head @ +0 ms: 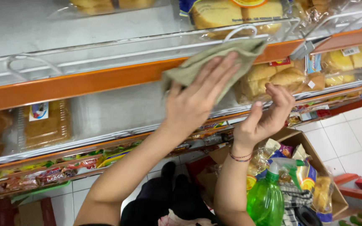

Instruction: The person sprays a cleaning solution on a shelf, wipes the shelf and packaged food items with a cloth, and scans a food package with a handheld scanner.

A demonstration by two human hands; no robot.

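My left hand [195,98] presses a grey-green cloth [214,62] flat against the orange front edge of a shop shelf [84,81], just below its white wire rail [118,52]. My right hand [267,117] is raised beside it with fingers loosely curled and holds nothing; a beaded bracelet circles its wrist. It hovers in front of bagged bread rolls [273,77] on the lower shelf. A green spray bottle [267,199] is tucked between my right forearm and my body.
Packaged cakes [235,12] lie on the top shelf and a boxed cake [47,123] on the lower one. A cardboard box [302,142] full of wrapped snacks stands on the white tiled floor below. Snack packets line the bottom shelves.
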